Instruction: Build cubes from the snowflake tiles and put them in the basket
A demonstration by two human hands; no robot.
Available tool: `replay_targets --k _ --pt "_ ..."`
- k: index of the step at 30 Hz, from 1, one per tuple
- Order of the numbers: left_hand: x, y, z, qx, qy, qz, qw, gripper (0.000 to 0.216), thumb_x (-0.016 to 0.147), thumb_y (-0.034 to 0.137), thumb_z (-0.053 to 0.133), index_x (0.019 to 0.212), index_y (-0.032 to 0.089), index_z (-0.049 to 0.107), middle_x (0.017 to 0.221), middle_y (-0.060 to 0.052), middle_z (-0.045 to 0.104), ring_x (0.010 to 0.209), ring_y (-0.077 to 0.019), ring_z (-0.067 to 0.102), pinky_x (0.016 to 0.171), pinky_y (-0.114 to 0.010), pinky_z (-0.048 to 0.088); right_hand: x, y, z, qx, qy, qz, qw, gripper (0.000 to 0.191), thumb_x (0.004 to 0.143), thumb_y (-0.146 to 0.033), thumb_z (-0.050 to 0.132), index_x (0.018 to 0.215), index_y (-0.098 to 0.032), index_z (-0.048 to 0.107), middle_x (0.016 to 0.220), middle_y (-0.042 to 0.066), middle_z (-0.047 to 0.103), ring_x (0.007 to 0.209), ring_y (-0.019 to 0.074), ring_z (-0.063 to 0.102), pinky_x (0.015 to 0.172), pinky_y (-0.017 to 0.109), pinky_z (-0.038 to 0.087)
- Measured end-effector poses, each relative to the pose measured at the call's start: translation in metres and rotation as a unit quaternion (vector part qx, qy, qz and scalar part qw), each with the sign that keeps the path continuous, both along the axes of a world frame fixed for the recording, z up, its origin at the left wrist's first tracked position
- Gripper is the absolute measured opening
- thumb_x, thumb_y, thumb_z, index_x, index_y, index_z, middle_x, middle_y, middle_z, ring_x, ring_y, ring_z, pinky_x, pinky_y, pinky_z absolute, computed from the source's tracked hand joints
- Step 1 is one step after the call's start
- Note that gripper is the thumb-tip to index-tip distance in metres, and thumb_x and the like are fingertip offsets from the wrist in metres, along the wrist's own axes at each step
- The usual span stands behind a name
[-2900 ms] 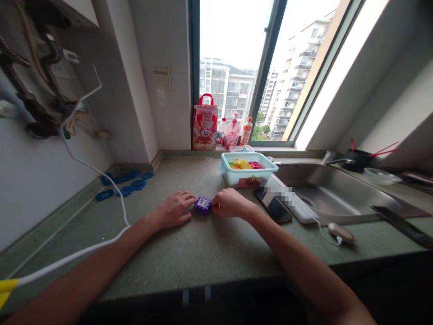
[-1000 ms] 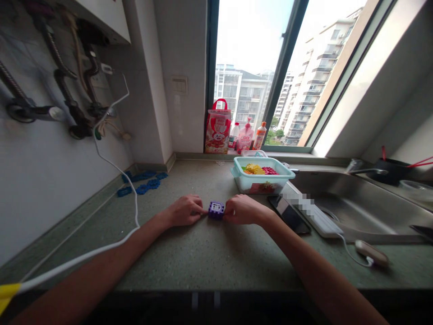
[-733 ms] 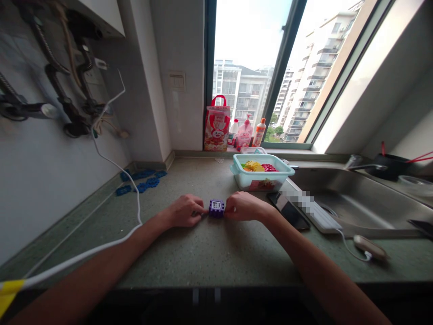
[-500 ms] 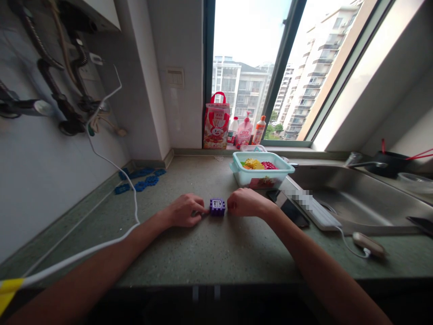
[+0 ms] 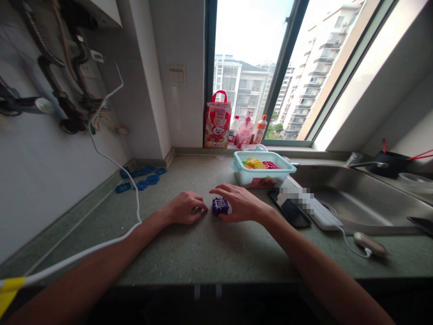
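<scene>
Our grip is a loose arch: our right hand (image 5: pixel 238 202) curves around the purple cube (image 5: pixel 220 206), fingers beyond its far side and thumb by its near side, with a gap at the palm. We cannot tell whether the fingers press on it or merely surround it. Our left hand (image 5: pixel 185 206) rests half curled on the counter (image 5: pixel 203 257), holding nothing that we can see, just beside the cube but apart from it. The cube sits on the counter between our hands, nearer the right, in front of the tub (image 5: pixel 244 178). For good handling, we should let thumb and fingers meet opposite faces together, squarely and lightly (its notched edges suggest joined panels, which a lopsided squeeze might spring apart). Our left fingertips are well placed to steady the near-left side. We would also do well to mind the phone (image 5: pixel 291 210) beside our right wrist.
</scene>
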State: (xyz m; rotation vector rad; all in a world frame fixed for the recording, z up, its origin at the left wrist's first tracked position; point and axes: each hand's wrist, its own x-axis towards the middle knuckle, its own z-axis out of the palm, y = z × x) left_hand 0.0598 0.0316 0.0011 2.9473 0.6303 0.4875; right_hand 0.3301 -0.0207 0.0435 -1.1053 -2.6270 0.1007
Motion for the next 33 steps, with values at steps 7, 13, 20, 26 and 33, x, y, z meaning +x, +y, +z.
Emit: replay_targets --k 7,13,20,26,33 --pt "-0.014 0.017 0.000 -0.003 -0.021 0.057 0.998 0.030 0.080 0.011 0.061 0.097 0.025 0.082 0.083 -0.002 0.072 0.073 -0.0149 0.065 0.073 -0.026 0.049 -0.006 0.008 -0.018 -0.055 -0.030 -0.016 0.998 0.094 0.075 -0.044 0.081 0.158 -0.023 0.041 0.130 0.015 0.067 0.117 0.0324 0.064 0.101 0.041 0.048" --pt "-0.019 0.024 -0.004 -0.014 -0.032 0.077 0.996 0.030 0.080 0.011 0.061 0.097 0.025 0.082 0.084 -0.001 0.072 0.072 -0.0136 0.065 0.070 -0.024 0.047 -0.007 0.014 -0.021 -0.061 -0.022 -0.015 0.998 0.091 0.077 -0.040 0.079 0.158 -0.026 0.041 0.124 0.011 0.072 0.110 0.0294 0.069 0.096 0.036 0.049" --pt "-0.024 0.038 -0.014 -0.039 -0.057 0.091 0.993 0.029 0.079 0.012 0.062 0.097 0.025 0.081 0.087 -0.001 0.073 0.070 -0.0127 0.064 0.071 -0.023 0.047 -0.009 0.012 -0.018 -0.062 -0.008 -0.019 0.998 0.079 0.077 -0.038 0.080 0.150 -0.025 0.053 0.124 0.011 0.074 0.111 0.0287 0.071 0.096 0.034 0.050" --pt "-0.023 0.036 -0.009 -0.052 -0.065 0.110 0.990 0.026 0.080 0.015 0.061 0.094 0.023 0.082 0.085 -0.002 0.073 0.069 -0.0131 0.064 0.069 -0.024 0.046 -0.008 0.009 -0.011 -0.052 -0.023 -0.031 0.998 0.074 0.077 -0.038 0.080 0.146 -0.025 0.058 0.119 0.010 0.076 0.107 0.0287 0.072 0.094 0.034 0.051" --pt "-0.024 0.037 -0.010 -0.074 -0.061 0.110 0.989 0.027 0.080 0.015 0.061 0.094 0.024 0.082 0.086 -0.001 0.074 0.070 -0.0132 0.064 0.073 -0.025 0.047 0.006 0.016 0.014 -0.036 0.020 -0.037 0.998 0.056 0.082 -0.038 0.077 0.135 -0.028 0.068 0.112 0.005 0.078 0.099 0.0251 0.073 0.089 0.031 0.051"
